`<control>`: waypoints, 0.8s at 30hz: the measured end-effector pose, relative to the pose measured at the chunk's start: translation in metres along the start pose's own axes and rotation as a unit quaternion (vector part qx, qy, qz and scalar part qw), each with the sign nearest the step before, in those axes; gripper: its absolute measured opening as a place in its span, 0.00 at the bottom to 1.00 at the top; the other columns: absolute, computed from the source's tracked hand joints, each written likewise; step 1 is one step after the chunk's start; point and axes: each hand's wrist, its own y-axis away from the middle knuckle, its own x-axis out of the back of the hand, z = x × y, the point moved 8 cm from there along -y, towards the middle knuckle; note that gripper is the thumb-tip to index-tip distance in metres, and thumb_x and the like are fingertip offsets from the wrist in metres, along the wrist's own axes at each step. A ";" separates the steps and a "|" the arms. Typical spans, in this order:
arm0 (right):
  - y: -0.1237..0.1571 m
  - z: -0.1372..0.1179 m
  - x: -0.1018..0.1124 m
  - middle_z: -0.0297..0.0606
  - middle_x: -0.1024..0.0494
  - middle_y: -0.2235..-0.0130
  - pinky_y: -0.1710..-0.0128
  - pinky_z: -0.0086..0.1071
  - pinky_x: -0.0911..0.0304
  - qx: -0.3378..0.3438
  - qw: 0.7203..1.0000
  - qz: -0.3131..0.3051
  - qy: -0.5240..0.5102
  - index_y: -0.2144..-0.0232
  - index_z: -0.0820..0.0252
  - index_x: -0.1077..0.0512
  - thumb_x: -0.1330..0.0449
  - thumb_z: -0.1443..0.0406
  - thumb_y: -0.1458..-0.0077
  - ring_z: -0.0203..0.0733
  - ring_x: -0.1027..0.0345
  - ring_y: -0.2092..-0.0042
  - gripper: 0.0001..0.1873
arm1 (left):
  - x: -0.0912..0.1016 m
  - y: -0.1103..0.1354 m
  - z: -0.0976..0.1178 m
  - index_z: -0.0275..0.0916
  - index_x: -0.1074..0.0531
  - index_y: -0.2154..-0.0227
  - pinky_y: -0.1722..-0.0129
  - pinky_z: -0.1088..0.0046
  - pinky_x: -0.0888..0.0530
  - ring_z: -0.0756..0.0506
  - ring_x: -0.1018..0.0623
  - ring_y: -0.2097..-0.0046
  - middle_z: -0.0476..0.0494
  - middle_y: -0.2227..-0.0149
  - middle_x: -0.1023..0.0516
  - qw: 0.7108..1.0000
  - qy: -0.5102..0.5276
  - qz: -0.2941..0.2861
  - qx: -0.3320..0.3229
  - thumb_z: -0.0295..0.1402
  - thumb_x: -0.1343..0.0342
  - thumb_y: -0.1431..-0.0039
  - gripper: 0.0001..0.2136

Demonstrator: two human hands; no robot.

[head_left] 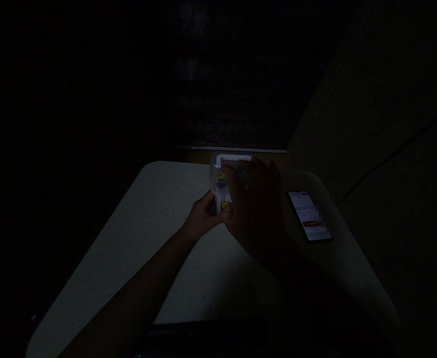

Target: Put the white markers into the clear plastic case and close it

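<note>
The scene is very dark. A small clear plastic container [222, 178] with a white lid and coloured pieces inside stands on a pale table [147, 233]. My left hand [203, 216] grips its lower left side with curled fingers. My right hand [257, 209] lies against the container's right side and covers part of it; its fingers point toward the lid and look partly closed around it.
A phone [309, 215] with a lit screen showing a timer lies on the table to the right of my hands. A dark flat object [203, 330] lies at the table's near edge. Beyond the table everything is black.
</note>
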 end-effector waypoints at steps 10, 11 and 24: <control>-0.007 0.025 0.007 0.43 0.26 0.52 0.48 0.38 0.34 0.064 0.988 -0.020 -0.141 0.51 0.58 0.27 0.44 0.64 0.42 0.44 0.34 0.47 0.16 | -0.003 0.003 -0.012 0.35 0.30 0.55 0.59 0.63 0.21 0.39 0.21 0.57 0.39 0.60 0.21 0.998 0.049 -0.018 0.022 0.37 0.32 0.60 0.27; -0.008 0.028 0.004 0.41 0.26 0.52 0.49 0.37 0.33 0.060 0.984 -0.023 -0.167 0.52 0.57 0.26 0.43 0.64 0.42 0.42 0.33 0.48 0.16 | -0.003 0.003 -0.010 0.34 0.30 0.55 0.59 0.63 0.21 0.39 0.21 0.57 0.38 0.59 0.21 0.998 0.054 -0.019 0.022 0.37 0.32 0.60 0.27; -0.009 0.037 0.003 0.36 0.25 0.55 0.53 0.32 0.32 0.040 0.970 0.010 -0.238 0.56 0.52 0.23 0.41 0.62 0.42 0.38 0.31 0.52 0.12 | -0.005 0.003 -0.015 0.33 0.31 0.53 0.58 0.62 0.22 0.39 0.20 0.57 0.34 0.56 0.22 0.998 0.060 -0.022 0.022 0.40 0.32 0.59 0.30</control>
